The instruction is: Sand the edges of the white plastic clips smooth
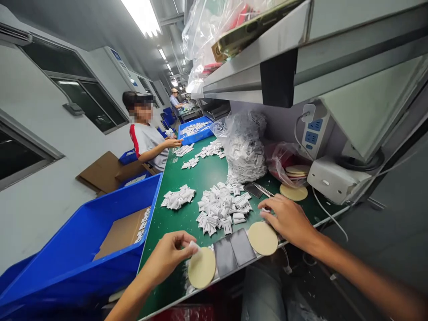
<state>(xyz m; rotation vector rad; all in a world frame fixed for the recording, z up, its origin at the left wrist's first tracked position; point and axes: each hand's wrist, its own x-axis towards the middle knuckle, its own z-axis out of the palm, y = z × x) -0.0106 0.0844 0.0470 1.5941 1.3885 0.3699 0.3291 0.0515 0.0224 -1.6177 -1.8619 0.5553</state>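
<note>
Here, a small white piece (193,245) is pinched between the thumb and forefinger of the left hand (167,255), the fingertips being closed to its thickness, at the upper edge of a cream disc (202,269); whether the disc is touched cannot be told. A second white piece (265,210) is held between the nearly closed thumb and forefinger of the right hand (284,218), above another disc (263,240). Both pieces are partly covered by fingers, their outlines blurred; the left forearm is cut off by the lower border.

The nearest ceiling light (142,17) glares white (nearly blown out), while the right forearm (374,276) looks blurred.
</note>
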